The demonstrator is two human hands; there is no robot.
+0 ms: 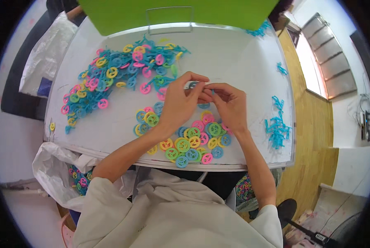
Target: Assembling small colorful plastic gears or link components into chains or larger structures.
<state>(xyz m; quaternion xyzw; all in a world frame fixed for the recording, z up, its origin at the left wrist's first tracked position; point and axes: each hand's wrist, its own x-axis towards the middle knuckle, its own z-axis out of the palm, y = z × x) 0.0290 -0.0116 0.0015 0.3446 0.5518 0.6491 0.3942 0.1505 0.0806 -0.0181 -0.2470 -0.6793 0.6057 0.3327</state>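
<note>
Hands (201, 101) pinching blue wheel (192, 85) above loose wheels (193, 144).

Bare table (234, 62) lies beyond the hands; wheel pile (110, 78) crowds the left.

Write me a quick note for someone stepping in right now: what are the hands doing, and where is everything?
Left hand and right hand: together above the table middle, pinching one small blue wheel piece between the fingertips.
Loose wheels: a separated pile of pink, yellow, green and blue ones lies just below the hands.
Tangled heap: wheels on blue frames, at the far left of the white table.
Blue scraps: piled at the right edge.
White bag at the near left holds more wheels.
Done: many wheels lie loose. Left: the large heap.
</note>
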